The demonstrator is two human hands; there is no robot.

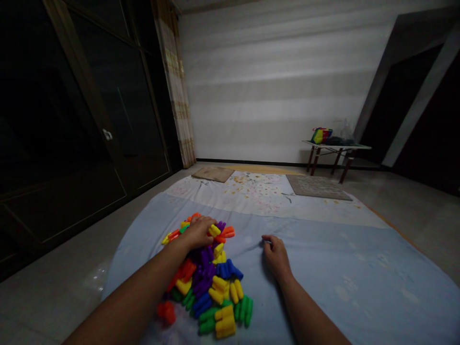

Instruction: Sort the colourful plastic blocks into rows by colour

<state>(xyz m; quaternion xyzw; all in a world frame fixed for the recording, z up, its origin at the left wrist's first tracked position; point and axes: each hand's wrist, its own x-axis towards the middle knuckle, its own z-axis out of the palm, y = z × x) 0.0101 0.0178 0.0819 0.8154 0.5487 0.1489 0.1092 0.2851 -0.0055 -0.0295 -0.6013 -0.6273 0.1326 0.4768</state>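
Observation:
My left hand (201, 232) reaches over the far part of a heap of bright plastic toy pieces. Its fingers curl down, and between thumb and forefinger sits a yellow toy piece (214, 231). My palm hides the pieces below it. Orange pieces (227, 233) lie just right of that hand. Nearer me the heap holds purple pieces (204, 272), a blue piece (229, 270) and green pieces (244, 310), many shaped like joined tubes. Right of the heap, my right hand (277, 256) rests on the cloth, empty, fingers loosely bent with thumb and forefinger apart.
A pale blue flowered cloth (323, 268) covers the broad surface under the heap. Two flat mats, a brown one (213, 174) and a patterned one (318, 187), lie at its far edge. A small folding table (338, 144) with a colourful bag (321, 135) stands by the wall.

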